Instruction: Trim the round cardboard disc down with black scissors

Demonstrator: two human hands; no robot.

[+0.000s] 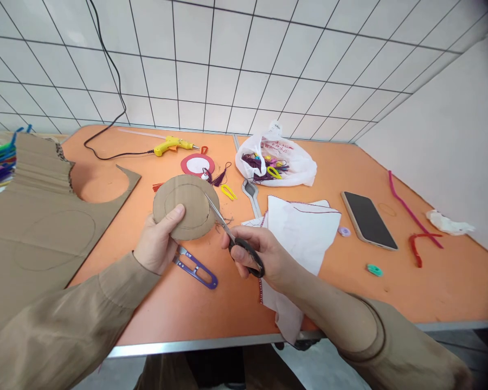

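Observation:
My left hand (162,238) grips a round cardboard disc (191,203) by its lower left edge, thumb on top. A smaller circle is drawn in line on the disc's face. Black-handled scissors (248,254) are in my right hand (260,249), with fingers through the loops. Their blades reach over the right part of the disc, the tip near the drawn line; I cannot tell whether they pierce the cardboard. Just below the disc lies a purple thread snipper (197,268). White cloth (296,227) with dark red stitched edges lies beyond my right hand.
At left is a large cut cardboard sheet (36,233). Behind the disc are a yellow glue gun (173,145) with its cord, a red-and-white round piece (197,164) and a plastic bag (296,162) of craft bits. A phone (368,219) and pipe cleaners (410,203) lie right.

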